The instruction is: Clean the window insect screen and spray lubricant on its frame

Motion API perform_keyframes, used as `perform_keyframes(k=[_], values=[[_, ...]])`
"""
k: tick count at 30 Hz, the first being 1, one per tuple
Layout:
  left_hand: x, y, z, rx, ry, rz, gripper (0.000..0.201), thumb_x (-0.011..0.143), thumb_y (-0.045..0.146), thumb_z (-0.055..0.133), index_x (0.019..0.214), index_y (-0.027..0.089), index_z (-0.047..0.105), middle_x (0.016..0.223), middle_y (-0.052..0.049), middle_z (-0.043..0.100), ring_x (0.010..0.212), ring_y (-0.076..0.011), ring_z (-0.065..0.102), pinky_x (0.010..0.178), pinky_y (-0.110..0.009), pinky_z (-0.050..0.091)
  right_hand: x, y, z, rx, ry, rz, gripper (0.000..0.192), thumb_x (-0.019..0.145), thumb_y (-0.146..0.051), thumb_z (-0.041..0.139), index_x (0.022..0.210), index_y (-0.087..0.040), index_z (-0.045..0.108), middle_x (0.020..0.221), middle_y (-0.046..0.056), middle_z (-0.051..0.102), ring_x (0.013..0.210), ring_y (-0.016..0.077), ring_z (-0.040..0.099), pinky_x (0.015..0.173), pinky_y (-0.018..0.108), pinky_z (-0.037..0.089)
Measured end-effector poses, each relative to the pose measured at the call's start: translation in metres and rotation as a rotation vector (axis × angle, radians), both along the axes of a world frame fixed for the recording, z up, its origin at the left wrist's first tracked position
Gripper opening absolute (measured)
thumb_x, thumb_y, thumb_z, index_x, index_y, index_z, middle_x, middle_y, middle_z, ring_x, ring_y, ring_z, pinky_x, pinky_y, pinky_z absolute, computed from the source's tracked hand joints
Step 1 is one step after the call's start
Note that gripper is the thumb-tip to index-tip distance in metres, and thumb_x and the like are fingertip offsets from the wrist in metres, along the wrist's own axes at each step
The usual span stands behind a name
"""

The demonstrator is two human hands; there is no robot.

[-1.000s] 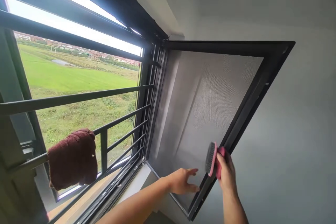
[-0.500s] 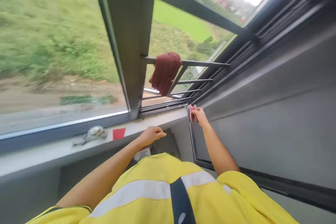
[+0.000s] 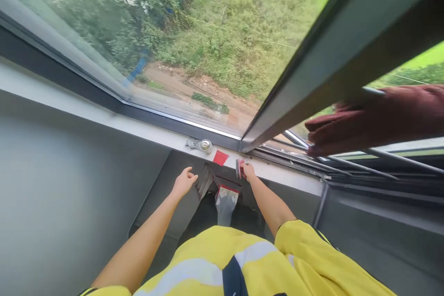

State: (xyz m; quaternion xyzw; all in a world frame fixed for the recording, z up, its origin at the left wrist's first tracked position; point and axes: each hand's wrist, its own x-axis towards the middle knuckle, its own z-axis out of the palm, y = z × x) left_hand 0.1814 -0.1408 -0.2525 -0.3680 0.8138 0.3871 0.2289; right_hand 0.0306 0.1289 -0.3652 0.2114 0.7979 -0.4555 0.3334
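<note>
Pink scrub brush (image 3: 239,168) gripped in the right hand (image 3: 248,172), fingers wrapped round its back, bristles turned left, held at the inner edge of the window sill (image 3: 163,136), just right of a red square (image 3: 220,157) lying flat on that sill. Whether bristles touch the sill: cannot tell. Left hand (image 3: 183,181) empty, fingers loosely curled, thumb raised, hovering below the sill's inner edge and apart from the brush, close beside a grey ribbed piece (image 3: 204,182) in the dark recess under the sill. Just right of that, between the two forearms, a grey flat tool with a red band (image 3: 226,202), pointing down into the recess. Further left along the sill, beside the red square, a small round metal fitting (image 3: 205,145). Above the sill, a large glass pane (image 3: 166,32) with grass and a dirt path outside; a dark frame post (image 3: 333,55) slanting up to the right. At the right edge, a dark red cloth (image 3: 378,118) draped over a rail (image 3: 398,159). At the bottom, a yellow vest with a reflective stripe (image 3: 222,266).
</note>
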Motion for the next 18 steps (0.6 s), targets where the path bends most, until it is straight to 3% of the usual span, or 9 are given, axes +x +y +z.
perform_keyframes(k=[3,6,11,15,18], values=[[-0.03,-0.025,-0.04,-0.064,0.002,0.069,0.05,0.088,0.027,0.057,0.135,0.014,0.043,0.118,-0.01,0.06,0.102,-0.0209,0.059,0.088,-0.03,0.045,-0.007,-0.046,-0.032,0.03,0.122,0.189,0.033,0.073,-0.024,0.053,0.103,-0.015,0.064,0.095,0.008,0.067,0.087,0.0194,0.062,0.075,0.027,0.049],[-0.056,-0.048,-0.079,-0.13,-0.01,0.079,0.049,0.089,0.021,0.057,0.136,0.015,0.043,0.13,-0.014,0.05,0.11,-0.0244,0.055,0.092,-0.037,0.046,-0.014,-0.075,-0.057,0.008,0.255,0.378,0.046,0.07,-0.021,0.056,0.115,-0.018,0.063,0.12,0.009,0.062,0.112,0.0226,0.055,0.096,0.03,0.043],[-0.087,-0.077,-0.129,-0.244,0.04,-0.016,0.05,0.09,0.013,0.053,0.138,0.025,0.044,0.145,-0.011,0.034,0.128,-0.0316,0.037,0.101,-0.047,0.04,-0.024,-0.09,-0.084,-0.06,0.413,0.621,0.041,0.074,-0.016,0.056,0.113,-0.019,0.067,0.124,0.007,0.061,0.119,0.0224,0.05,0.108,0.034,0.033],[-0.108,-0.09,-0.156,-0.276,0.075,-0.071,0.048,0.087,0.015,0.06,0.133,0.022,0.048,0.143,-0.011,0.036,0.131,-0.034,0.032,0.104,-0.052,0.037,-0.022,-0.084,-0.091,0.123,0.613,0.674,0.029,0.087,-0.026,0.051,0.107,-0.017,0.069,0.12,0.012,0.059,0.116,0.0251,0.048,0.107,0.039,0.035],[-0.116,-0.097,-0.168,-0.282,0.066,-0.015,0.031,0.088,0.018,0.062,0.119,0.017,0.057,0.136,-0.012,0.042,0.128,-0.0323,0.036,0.103,-0.053,0.038,-0.018,-0.078,-0.087,0.236,0.676,0.663,0.03,0.09,-0.03,0.049,0.11,-0.015,0.066,0.117,0.014,0.059,0.112,0.0248,0.05,0.103,0.038,0.039]])
